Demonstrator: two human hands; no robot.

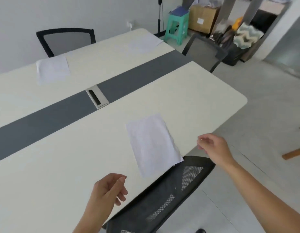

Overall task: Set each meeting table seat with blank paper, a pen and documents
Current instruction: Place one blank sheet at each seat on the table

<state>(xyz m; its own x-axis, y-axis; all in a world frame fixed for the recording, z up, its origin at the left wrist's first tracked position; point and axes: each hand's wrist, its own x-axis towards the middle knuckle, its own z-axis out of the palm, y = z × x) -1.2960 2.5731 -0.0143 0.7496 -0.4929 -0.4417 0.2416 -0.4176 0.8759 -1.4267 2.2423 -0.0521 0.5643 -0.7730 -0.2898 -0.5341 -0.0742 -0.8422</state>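
- Left hand (109, 189) over near table edge, fingers loosely curled, thumb near index tip, nothing held.
- Right hand (211, 146) past table edge, above black mesh chair (164, 194); fingers half-curled, empty.
- Nearest paper sheet (152, 145) flat on cream meeting table (61, 165) btwn both hands, 1 corner overhanging edge by chair.
- 2nd sheet (52, 68) at far-left seat, 3rd sheet (144, 42) at far end.
- Cable slot (97, 97) in grey centre strip (45, 121).
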